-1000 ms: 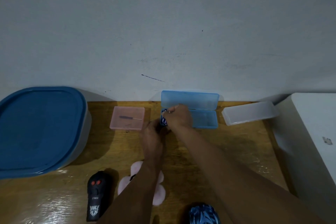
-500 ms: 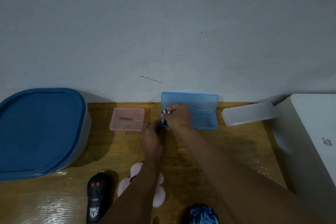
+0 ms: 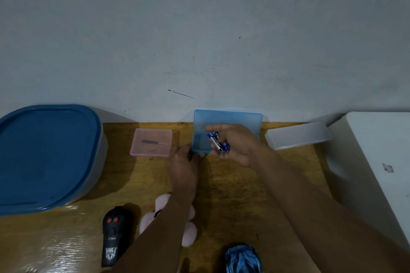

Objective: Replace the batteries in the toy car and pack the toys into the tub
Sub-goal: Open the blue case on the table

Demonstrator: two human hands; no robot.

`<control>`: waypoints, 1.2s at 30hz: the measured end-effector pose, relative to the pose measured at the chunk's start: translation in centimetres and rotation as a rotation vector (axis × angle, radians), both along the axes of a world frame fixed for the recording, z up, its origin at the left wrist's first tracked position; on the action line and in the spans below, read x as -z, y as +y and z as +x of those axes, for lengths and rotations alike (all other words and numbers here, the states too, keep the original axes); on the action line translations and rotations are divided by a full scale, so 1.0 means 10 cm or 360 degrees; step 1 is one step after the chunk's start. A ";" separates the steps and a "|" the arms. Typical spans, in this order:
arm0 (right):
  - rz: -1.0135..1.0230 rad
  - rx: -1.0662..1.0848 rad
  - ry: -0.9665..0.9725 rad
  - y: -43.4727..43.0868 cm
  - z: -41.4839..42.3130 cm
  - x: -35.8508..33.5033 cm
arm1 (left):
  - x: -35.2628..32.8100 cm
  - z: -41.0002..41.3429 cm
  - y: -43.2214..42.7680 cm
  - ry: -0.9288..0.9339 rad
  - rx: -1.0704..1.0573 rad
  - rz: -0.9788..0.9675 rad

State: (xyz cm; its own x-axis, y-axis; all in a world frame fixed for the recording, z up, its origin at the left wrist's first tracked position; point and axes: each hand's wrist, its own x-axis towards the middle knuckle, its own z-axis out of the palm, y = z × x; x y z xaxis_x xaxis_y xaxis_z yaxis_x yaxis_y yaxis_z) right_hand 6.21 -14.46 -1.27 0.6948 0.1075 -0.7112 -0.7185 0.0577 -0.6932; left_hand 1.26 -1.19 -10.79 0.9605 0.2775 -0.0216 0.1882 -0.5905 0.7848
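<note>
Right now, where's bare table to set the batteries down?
Bare wood in front of the pink plastic box, between the blue-lidded tub and left hand; also in front of the frosted plastic case. Crowded: near edge, black remote, pink plush, blue toy car.

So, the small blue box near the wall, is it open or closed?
Open. The blue box has its lid raised against the wall, and its inside shows beside the right hand holding batteries.

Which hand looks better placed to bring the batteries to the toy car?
Probably the right hand: it holds the batteries, and the toy car lies near that arm.
</note>
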 end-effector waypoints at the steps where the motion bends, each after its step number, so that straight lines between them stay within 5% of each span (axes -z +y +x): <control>1: 0.0128 0.0045 0.0059 -0.06 -0.05 -0.02 | 0.00 0.00 0.00 0.0008 -0.0001 0.0003; 3: 0.0311 0.0125 0.0187 -0.17 -0.15 0.00 | 0.02 0.01 0.00 0.0023 -0.0004 -0.0002; 5: 0.0100 0.0071 0.0180 -0.21 -0.26 0.05 | 0.03 0.02 0.01 0.0036 0.0000 0.0002; 10: -0.1731 -0.0973 -0.0981 -0.25 -0.60 0.35 | 0.03 0.02 0.00 0.0027 -0.0005 0.0022; 14: -0.2239 -0.1314 -0.1608 -0.30 -0.70 0.65 | 0.01 0.03 -0.01 0.0033 -0.0022 0.0045; 20: -0.2307 -0.1216 -0.2047 -0.28 -0.72 0.99 | 0.00 0.02 0.00 -0.0009 0.0007 0.0054; 36: -0.2260 -0.1143 -0.1824 -0.31 -0.81 0.97 | -0.03 -0.01 -0.01 0.0004 0.0017 0.0014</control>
State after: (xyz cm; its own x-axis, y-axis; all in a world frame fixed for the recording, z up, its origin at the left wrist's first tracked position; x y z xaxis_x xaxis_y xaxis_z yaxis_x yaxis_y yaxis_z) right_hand -1.93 -17.52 -11.01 0.9096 0.3851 0.1561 0.3961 -0.9171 -0.0458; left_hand 1.20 -1.33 -10.52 0.9633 0.2675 -0.0215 0.1839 -0.5995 0.7789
